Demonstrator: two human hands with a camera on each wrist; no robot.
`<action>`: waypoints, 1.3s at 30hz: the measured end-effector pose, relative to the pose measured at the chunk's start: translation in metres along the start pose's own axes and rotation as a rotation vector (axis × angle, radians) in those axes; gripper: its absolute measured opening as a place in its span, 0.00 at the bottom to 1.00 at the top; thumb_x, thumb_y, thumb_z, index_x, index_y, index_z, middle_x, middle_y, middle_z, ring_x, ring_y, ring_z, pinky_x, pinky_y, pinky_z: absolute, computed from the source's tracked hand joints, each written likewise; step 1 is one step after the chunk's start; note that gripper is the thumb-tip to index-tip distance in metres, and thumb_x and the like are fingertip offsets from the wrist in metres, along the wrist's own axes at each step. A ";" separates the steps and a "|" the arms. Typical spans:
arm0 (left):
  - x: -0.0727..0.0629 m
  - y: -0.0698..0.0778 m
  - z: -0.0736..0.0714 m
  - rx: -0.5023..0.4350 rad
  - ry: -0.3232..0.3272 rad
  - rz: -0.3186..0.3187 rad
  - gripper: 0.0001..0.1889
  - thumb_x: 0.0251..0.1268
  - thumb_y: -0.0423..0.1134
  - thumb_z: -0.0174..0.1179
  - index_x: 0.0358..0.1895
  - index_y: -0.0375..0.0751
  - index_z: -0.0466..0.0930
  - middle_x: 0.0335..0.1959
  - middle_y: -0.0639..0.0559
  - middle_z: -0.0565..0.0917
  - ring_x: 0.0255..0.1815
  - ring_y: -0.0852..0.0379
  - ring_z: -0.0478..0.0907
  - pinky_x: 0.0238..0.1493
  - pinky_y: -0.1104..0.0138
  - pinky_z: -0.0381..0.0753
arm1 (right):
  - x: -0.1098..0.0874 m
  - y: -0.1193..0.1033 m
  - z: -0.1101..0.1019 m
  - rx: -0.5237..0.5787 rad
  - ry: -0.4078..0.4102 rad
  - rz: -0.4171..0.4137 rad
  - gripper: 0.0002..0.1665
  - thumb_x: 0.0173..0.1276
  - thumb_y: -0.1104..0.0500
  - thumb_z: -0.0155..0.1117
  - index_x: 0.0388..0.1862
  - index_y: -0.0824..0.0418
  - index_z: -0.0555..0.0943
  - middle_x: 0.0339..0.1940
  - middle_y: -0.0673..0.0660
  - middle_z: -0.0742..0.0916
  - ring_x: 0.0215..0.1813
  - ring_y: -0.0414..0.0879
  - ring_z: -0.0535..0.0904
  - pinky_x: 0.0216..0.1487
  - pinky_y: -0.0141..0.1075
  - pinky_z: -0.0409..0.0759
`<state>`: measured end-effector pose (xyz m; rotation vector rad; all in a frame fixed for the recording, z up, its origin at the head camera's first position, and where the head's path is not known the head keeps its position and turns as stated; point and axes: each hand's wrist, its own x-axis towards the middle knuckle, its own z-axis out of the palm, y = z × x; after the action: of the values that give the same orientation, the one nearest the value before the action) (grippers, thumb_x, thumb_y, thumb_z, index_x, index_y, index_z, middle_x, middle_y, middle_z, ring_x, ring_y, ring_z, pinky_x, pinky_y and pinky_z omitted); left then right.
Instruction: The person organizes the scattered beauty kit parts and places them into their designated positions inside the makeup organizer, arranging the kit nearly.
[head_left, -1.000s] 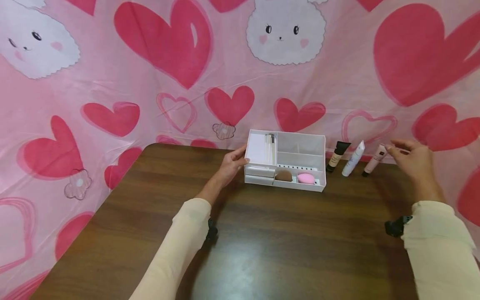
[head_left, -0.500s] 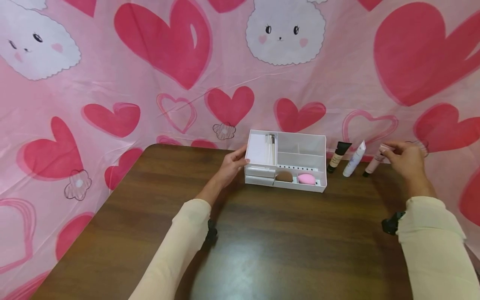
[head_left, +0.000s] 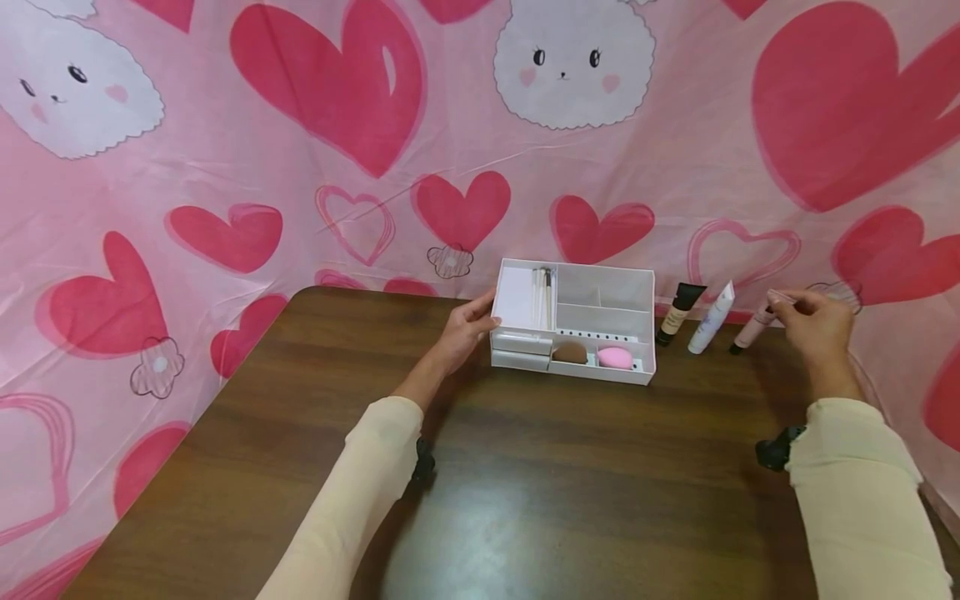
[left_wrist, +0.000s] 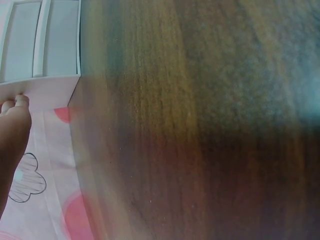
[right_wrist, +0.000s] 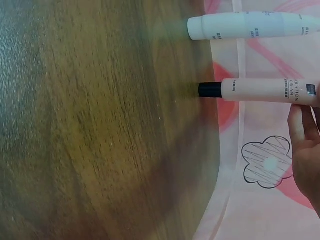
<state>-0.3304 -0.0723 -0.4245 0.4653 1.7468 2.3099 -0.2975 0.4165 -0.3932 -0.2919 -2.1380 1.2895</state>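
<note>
The pink tube (right_wrist: 260, 90) has a black cap (right_wrist: 210, 90) — the box (head_left: 633, 287) is white, the table (head_left: 600, 483) streaky brown, the cloth (head_left: 453, 92) pink with red hearts (head_left: 825, 92).

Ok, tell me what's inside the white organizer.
The white organizer holds slim brushes toward its left, and a brown sponge and pink sponge along the front. Anything behind the two stacked drawer-like fronts is covered and cannot be seen.

I can read "CREAM" and the partial word "LATION" on the slim pale-pink plastic tube with a black cap (right_wrist: 267, 90); its smaller print I cannot make out, nor the lettering on the white plastic tube (right_wrist: 250, 26) or the beige-and-black tube (head_left: 676, 317).
</note>
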 end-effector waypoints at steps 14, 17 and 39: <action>-0.002 -0.001 0.002 -0.022 0.006 0.015 0.33 0.71 0.19 0.45 0.79 0.28 0.52 0.84 0.38 0.53 0.84 0.42 0.52 0.82 0.51 0.54 | -0.006 -0.012 0.002 0.139 -0.004 0.093 0.23 0.67 0.65 0.68 0.22 0.36 0.85 0.16 0.27 0.83 0.23 0.22 0.75 0.28 0.12 0.71; -0.002 -0.001 0.002 -0.020 0.007 0.011 0.33 0.72 0.19 0.44 0.79 0.28 0.51 0.84 0.38 0.52 0.84 0.41 0.52 0.82 0.52 0.54 | -0.007 -0.014 0.002 0.142 -0.010 0.089 0.23 0.67 0.65 0.68 0.22 0.35 0.85 0.16 0.27 0.83 0.23 0.22 0.75 0.28 0.12 0.71; 0.000 -0.003 0.000 -0.011 -0.009 0.032 0.32 0.71 0.18 0.42 0.78 0.25 0.50 0.84 0.35 0.50 0.84 0.40 0.49 0.83 0.50 0.52 | -0.005 -0.055 -0.016 0.178 -0.030 0.019 0.15 0.67 0.65 0.68 0.34 0.43 0.92 0.18 0.29 0.85 0.20 0.25 0.77 0.25 0.15 0.74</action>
<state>-0.3308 -0.0711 -0.4274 0.5043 1.7342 2.3337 -0.2767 0.3983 -0.3423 -0.2200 -2.0320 1.4919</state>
